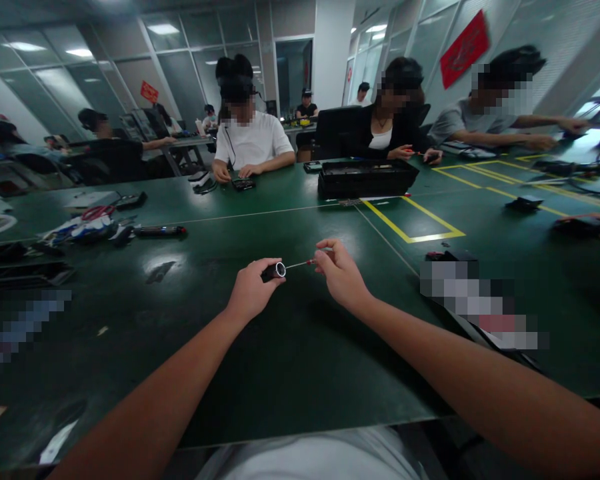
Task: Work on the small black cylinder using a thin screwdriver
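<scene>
Near the middle of the green table (260, 400), my left hand (253, 288) is closed around a small black cylinder (279, 270) with a bright silver ring at the end facing me. To its right, my right hand (339, 270) pinches the red handle of a thin screwdriver-like tool (297, 265). The tool's metal shaft points left and reaches the cylinder's ringed end; whether its tip touches or enters the cylinder is too small to tell. Both hands are held over the table.
A black tray (367, 179) sits farther back, beside a yellow tape outline (435, 237). At left lie a dark pen-like tool (160, 231), gloves (87, 227) and black parts. A black-edged item (473, 307) lies at right. Several people work around the table.
</scene>
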Available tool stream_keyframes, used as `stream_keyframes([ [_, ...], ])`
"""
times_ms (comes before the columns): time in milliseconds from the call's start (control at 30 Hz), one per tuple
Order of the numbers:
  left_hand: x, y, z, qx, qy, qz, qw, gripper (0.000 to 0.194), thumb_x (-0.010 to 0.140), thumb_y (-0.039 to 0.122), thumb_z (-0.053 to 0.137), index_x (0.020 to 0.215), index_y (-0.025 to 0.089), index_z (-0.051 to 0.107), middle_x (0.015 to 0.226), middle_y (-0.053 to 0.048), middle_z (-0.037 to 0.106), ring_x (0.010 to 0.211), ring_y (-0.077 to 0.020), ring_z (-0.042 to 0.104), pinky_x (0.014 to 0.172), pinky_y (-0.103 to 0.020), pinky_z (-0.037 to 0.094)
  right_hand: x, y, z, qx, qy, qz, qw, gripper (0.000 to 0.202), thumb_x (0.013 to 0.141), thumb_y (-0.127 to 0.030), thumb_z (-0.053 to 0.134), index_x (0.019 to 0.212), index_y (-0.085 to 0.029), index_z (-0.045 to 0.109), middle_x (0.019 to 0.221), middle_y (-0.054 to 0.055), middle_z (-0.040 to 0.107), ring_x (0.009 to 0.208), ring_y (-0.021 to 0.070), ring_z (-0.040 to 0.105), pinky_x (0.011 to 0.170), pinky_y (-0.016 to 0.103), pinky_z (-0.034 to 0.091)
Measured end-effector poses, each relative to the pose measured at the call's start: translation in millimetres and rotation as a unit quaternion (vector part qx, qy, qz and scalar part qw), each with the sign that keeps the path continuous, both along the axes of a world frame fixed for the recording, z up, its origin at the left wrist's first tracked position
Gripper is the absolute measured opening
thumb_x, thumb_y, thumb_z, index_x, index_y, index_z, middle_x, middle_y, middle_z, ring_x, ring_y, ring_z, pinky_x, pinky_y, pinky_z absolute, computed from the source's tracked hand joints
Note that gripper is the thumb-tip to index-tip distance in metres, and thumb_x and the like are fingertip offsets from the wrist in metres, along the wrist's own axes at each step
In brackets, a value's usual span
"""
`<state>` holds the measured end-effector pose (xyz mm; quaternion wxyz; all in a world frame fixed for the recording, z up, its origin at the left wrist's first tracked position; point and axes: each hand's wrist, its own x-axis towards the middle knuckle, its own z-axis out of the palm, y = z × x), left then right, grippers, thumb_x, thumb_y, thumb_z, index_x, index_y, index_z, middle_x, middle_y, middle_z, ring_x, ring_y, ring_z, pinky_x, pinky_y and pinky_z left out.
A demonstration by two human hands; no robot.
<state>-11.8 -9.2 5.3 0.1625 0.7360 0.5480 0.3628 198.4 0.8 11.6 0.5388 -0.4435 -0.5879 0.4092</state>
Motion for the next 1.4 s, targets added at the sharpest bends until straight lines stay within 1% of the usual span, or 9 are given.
stream_keyframes([
  [100, -0.7, -0.2, 2.7, 0.044, 0.002, -0.022, 0.999, 0.039, 0.08, 0.015, 0.076, 0.118, 0.024, 0.069, 0.116, -0.004, 0.071, 0.107, -0.022, 0.065, 0.1, -0.043, 0.05, -0.1, 5.2, -0.1, -0.035, 0.094, 0.01, 0.995, 0.022, 0.087, -0.042, 0.062, 0.091, -0.02, 0.061, 0.077, 0.0, 0.062, 0.07, 0.0148, 0.058, 0.07, 0.032, 0.049],
  [167, -1.0, 0.6, 4.0, 0.071, 0.011, -0.036, 0.997, 0.039, 0.082, 0.016, 0.075, 0.119, 0.025, 0.069, 0.119, -0.004, 0.071, 0.11, -0.0217, 0.064, 0.103, -0.044, 0.048, 1.3, 8.8, 0.4, -0.066, 0.151, -0.011, 0.986, 0.027, 0.087, -0.047, 0.061, 0.085, -0.021, 0.06, 0.071, -0.001, 0.057, 0.063, 0.0131, 0.053, 0.066, 0.031, 0.049],
  [267, -1.5, 2.6, 4.3, 0.051, 0.016, -0.021, 0.998, 0.04, 0.082, 0.015, 0.075, 0.12, 0.024, 0.068, 0.118, -0.005, 0.07, 0.109, -0.022, 0.065, 0.101, -0.042, 0.05, 3.6, 12.9, -0.7, -0.064, 0.169, -0.055, 0.982, 0.027, 0.087, -0.049, 0.061, 0.083, -0.022, 0.057, 0.065, -0.004, 0.052, 0.056, 0.0118, 0.048, 0.062, 0.03, 0.049],
  [367, -2.5, 3.5, 3.2, 0.026, 0.02, -0.019, 0.999, 0.041, 0.081, 0.017, 0.076, 0.121, 0.023, 0.068, 0.118, -0.005, 0.07, 0.108, -0.0224, 0.065, 0.099, -0.041, 0.051, 3.7, 13.5, -2.9, -0.049, 0.138, -0.053, 0.988, 0.025, 0.089, -0.047, 0.059, 0.087, -0.022, 0.057, 0.068, -0.003, 0.055, 0.059, 0.0128, 0.051, 0.062, 0.03, 0.049],
  [600, -1.6, 2.5, 1.4, 0.027, 0.027, -0.023, 0.999, 0.041, 0.08, 0.016, 0.075, 0.12, 0.024, 0.069, 0.115, -0.006, 0.071, 0.104, -0.0228, 0.066, 0.098, -0.042, 0.051, 2.3, 5.3, 0.1, 0.031, 0.044, -0.033, 0.998, 0.024, 0.095, -0.044, 0.052, 0.092, -0.02, 0.058, 0.074, 0.0, 0.061, 0.065, 0.0134, 0.056, 0.063, 0.028, 0.046],
  [867, 1.0, 2.0, 1.7, 0.036, 0.038, -0.03, 0.998, 0.04, 0.078, 0.013, 0.077, 0.116, 0.023, 0.07, 0.115, -0.005, 0.072, 0.107, -0.0231, 0.065, 0.099, -0.041, 0.05, 3.0, -5.9, 8.6, 0.083, -0.09, -0.05, 0.991, 0.021, 0.098, -0.04, 0.05, 0.095, -0.021, 0.059, 0.072, -0.001, 0.059, 0.065, 0.0141, 0.056, 0.063, 0.029, 0.043],
  [1133, 0.9, 0.9, 2.2, 0.025, 0.036, -0.039, 0.998, 0.041, 0.079, 0.017, 0.077, 0.119, 0.023, 0.069, 0.115, -0.005, 0.071, 0.106, -0.0225, 0.065, 0.098, -0.041, 0.05, 4.6, -3.7, 7.1, 0.09, -0.109, -0.02, 0.99, 0.023, 0.099, -0.042, 0.049, 0.096, -0.021, 0.058, 0.071, -0.002, 0.061, 0.065, 0.0148, 0.058, 0.064, 0.03, 0.044],
  [1267, 2.0, -0.1, 1.7, 0.029, 0.034, -0.048, 0.998, 0.041, 0.079, 0.017, 0.077, 0.119, 0.024, 0.069, 0.113, -0.005, 0.071, 0.104, -0.022, 0.065, 0.096, -0.04, 0.051, 3.1, -7.3, 9.4, 0.091, -0.134, -0.039, 0.986, 0.021, 0.099, -0.04, 0.047, 0.096, -0.022, 0.058, 0.069, -0.002, 0.059, 0.062, 0.0147, 0.056, 0.062, 0.029, 0.042],
  [1400, 2.2, -0.3, 2.1, 0.034, 0.032, -0.043, 0.998, 0.041, 0.079, 0.016, 0.077, 0.118, 0.024, 0.069, 0.113, -0.005, 0.071, 0.103, -0.0222, 0.065, 0.097, -0.041, 0.051, 3.3, -10.3, 13.1, 0.097, -0.157, -0.058, 0.981, 0.021, 0.099, -0.038, 0.046, 0.093, -0.022, 0.057, 0.067, -0.002, 0.059, 0.061, 0.015, 0.055, 0.06, 0.029, 0.04],
])
